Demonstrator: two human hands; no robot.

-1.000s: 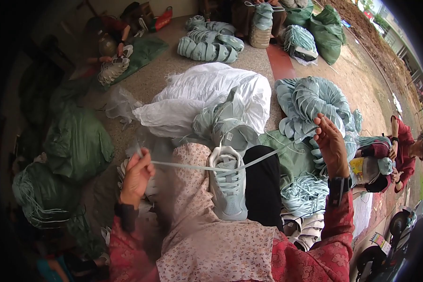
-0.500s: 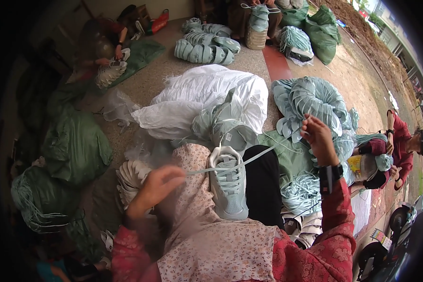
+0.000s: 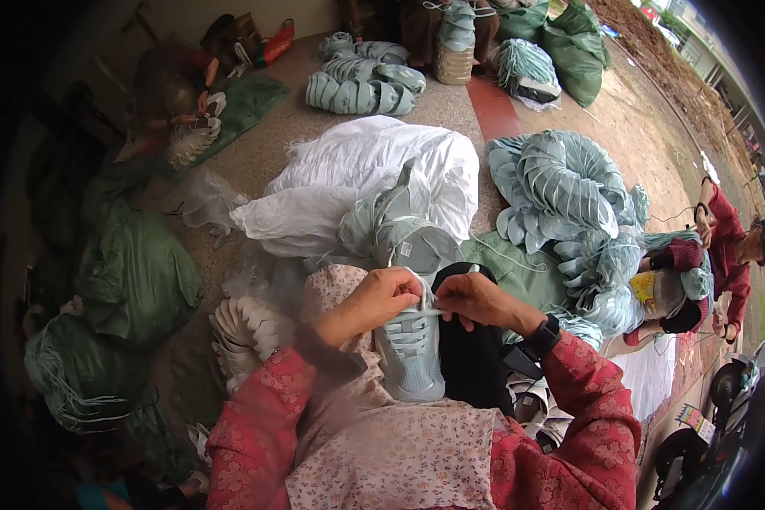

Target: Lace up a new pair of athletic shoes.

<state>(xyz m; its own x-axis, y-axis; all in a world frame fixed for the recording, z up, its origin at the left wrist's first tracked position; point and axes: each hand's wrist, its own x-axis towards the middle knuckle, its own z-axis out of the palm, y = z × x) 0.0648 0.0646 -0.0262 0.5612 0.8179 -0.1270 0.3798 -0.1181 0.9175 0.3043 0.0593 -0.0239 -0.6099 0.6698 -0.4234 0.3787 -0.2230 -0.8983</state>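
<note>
Shoe point(image 3: 412, 367) near, centre, toe nearest | left hand point(image 3: 391, 296) pinched at its far end, on what I can't tell; right hand point(image 3: 474, 299) pinching lace point(image 3: 427, 313) | I'd expect light shoe, limp lace: grip near tip

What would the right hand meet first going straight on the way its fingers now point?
Most likely the fingertips of the left hand, just across from the right hand; the collar of the shoe could come first, as depth there is unclear.

This looks like an informal shoe workshop, given the coiled stacks of uppers point(image 3: 557, 170), green sacks point(image 3: 136, 276) and co-workers point(image 3: 725, 214).
</note>
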